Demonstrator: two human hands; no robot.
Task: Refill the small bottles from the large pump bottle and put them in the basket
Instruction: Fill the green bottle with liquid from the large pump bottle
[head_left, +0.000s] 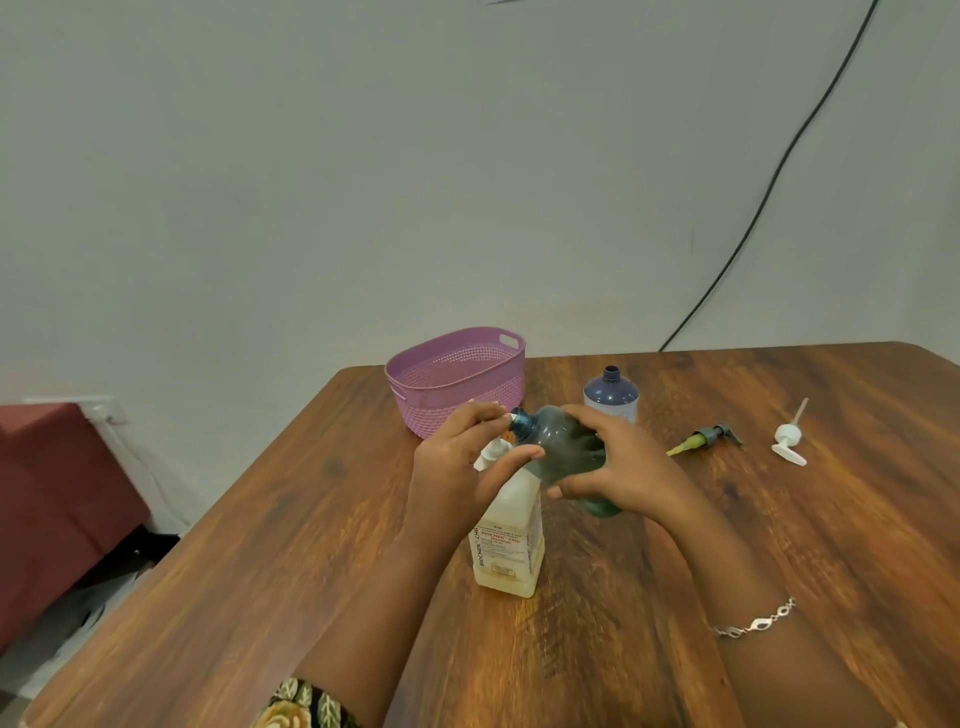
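Observation:
The large pump bottle, whitish with a printed label and pale yellow liquid low inside, stands mid-table. My left hand rests over its white pump head, fingers curled around it. My right hand grips a small teal see-through bottle, tilted with its open neck pointing left at the pump's nozzle. A second small bottle, blue-purple and uncapped, stands upright behind. The pink woven basket sits at the table's far left and looks empty.
Two loose pump caps lie on the right of the wooden table: a dark one with a greenish tube and a white one. A black cable runs down the wall. A dark red seat stands left of the table.

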